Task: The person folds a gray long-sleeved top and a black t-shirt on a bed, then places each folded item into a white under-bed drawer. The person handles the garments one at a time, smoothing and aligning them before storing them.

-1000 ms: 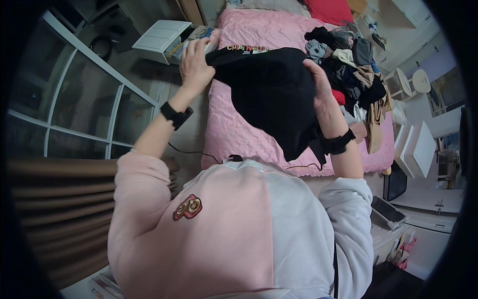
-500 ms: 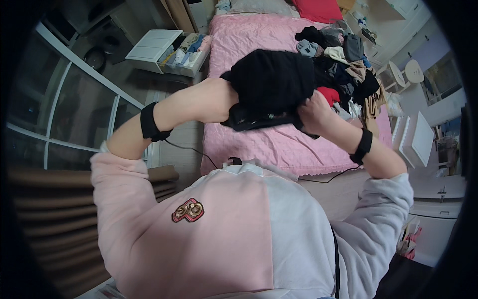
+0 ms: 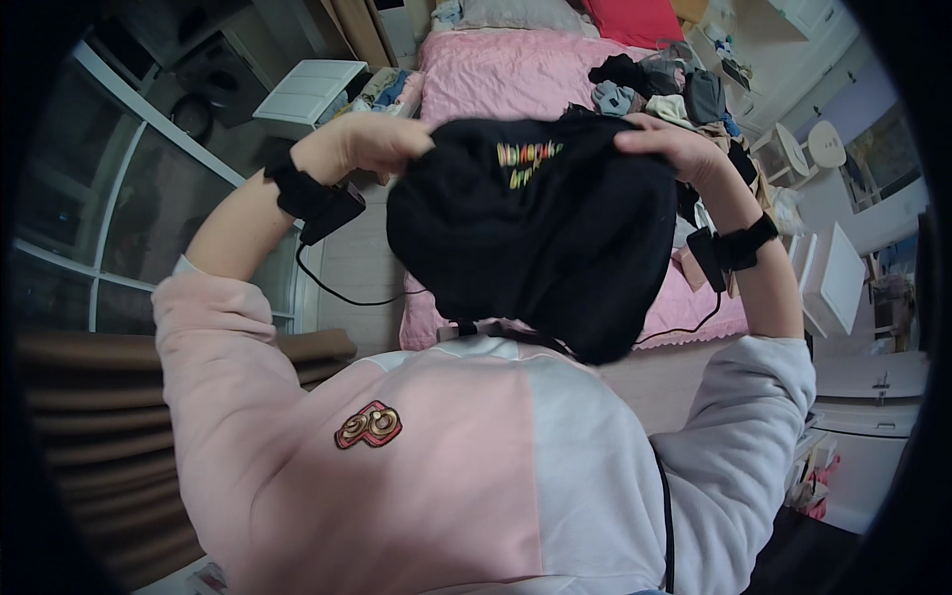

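Gripping the black printed garment [image 3: 466, 228] near its upper edge with my left hand [image 3: 389, 146] and right hand [image 3: 672, 149], before the pink bedspread [image 3: 486, 74], I should tension both sides evenly, letting folds drop.

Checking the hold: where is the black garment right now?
Mid-picture in the head view: the black garment hangs between the left hand and right hand, in front of the pink bed.
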`<state>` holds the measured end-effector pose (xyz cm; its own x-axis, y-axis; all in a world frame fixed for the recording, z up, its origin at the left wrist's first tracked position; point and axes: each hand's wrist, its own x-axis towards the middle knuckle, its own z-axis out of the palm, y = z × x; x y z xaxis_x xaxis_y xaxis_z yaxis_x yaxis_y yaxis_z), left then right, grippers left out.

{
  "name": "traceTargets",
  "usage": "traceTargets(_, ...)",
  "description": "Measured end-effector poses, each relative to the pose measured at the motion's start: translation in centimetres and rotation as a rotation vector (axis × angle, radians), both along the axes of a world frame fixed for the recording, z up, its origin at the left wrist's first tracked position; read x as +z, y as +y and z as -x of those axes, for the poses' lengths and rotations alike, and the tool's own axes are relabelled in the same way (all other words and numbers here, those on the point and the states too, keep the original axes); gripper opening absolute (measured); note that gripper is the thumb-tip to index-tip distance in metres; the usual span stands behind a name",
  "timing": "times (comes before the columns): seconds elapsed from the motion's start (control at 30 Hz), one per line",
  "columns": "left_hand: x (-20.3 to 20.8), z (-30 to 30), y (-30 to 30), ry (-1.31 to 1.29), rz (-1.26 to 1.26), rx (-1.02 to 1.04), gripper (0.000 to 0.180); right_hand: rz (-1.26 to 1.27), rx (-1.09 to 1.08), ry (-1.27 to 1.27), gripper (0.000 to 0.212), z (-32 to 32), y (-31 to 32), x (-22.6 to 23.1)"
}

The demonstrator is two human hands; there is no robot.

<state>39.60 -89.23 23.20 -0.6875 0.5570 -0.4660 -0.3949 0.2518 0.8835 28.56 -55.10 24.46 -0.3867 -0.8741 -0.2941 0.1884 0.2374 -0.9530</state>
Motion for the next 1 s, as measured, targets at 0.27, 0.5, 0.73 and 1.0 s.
traceTargets(0.27, 0.3, -1.1, -1.6, -0.246, -0.479, -0.132, 0.031, 0.351, 0.205, 0.303, 0.022, 2.3, 0.1, 0.1)
traceTargets(0.5, 3.7, 1.4, 0.4, 0.28, -0.893, -0.021, 0.043, 0.313, -0.51, 1.142, 0.04, -2.3, -4.9, 1.5)
traceTargets(0.73, 2.5, 1.9, 1.9, 0.039, -0.836, 0.156, 0.034, 0.396, -0.497, 0.94, 0.018, -10.7, -8.3, -3.5)
traceTargets(1.0, 1.9, 0.1, 4.5, 0.154, -1.034, 0.139, 0.027, 0.292, -0.026, -0.166, 0.026, -6.7, -13.0, -11.9)
